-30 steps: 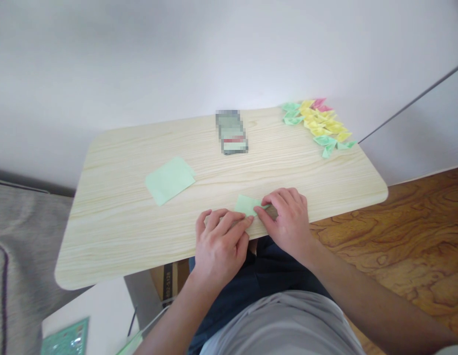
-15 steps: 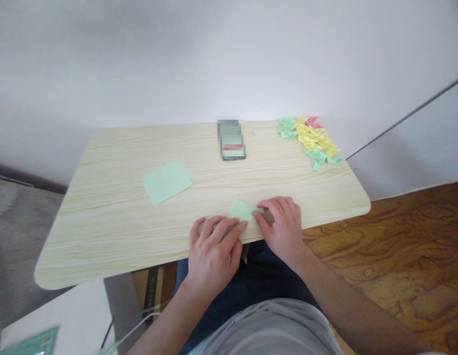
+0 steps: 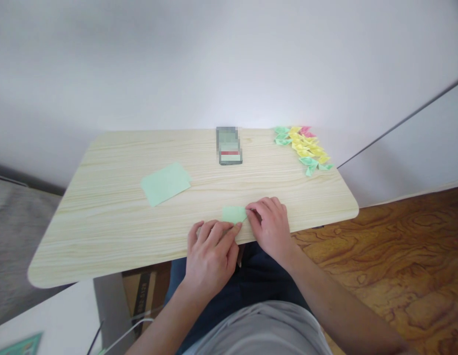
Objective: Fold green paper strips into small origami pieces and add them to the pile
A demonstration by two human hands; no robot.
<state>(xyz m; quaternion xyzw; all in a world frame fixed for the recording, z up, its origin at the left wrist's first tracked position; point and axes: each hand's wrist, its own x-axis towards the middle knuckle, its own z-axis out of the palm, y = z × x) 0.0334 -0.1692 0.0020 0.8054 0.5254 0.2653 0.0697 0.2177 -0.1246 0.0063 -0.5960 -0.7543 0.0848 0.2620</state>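
One green paper (image 3: 232, 214), now less slanted

1. The shirt (image 3: 266, 333) is light grey and plain, its fabric gathered in soft curved folds across the front
2. A thin whitish edge follows the shirt's rounded right border, and paler fabric shows at its lower left
3. The trousers (image 3: 260, 278) are dark navy, almost black at the middle and bluer on the left thigh
4. The left hand (image 3: 212, 256) and right hand (image 3: 270, 224) are bare, with slim fingers, and both forearms (image 3: 336, 305) are uncovered
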